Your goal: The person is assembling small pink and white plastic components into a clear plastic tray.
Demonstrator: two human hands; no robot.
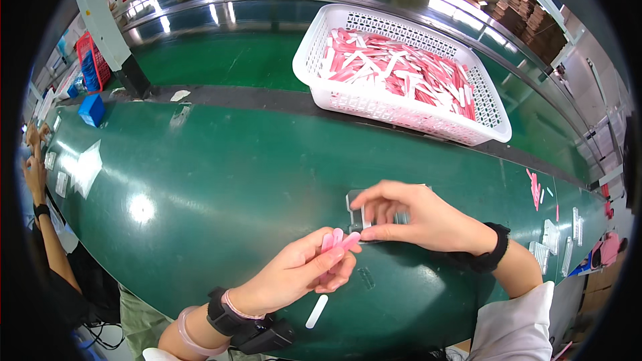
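My left hand [311, 264] is closed around several small pink strips [338, 239] with rounded ends, which look like mini nail files. My right hand [418, 217] is just to the right, its thumb near the strips' tips. Its thumb and forefinger are apart, and the other fingers curl and are slightly blurred. Beneath those fingers sits a clear and grey holder [356, 212], mostly covered by the hand. A single white strip [317, 311] lies on the green table [221, 227] below my left hand.
A white perforated basket [321, 93] full of pink and white strips stands beyond my hands. Pink strips [534, 189] and clear plastic cases [550, 237] lie at the right. A blue box [91, 110] stands far left, near another person's hands [35, 167].
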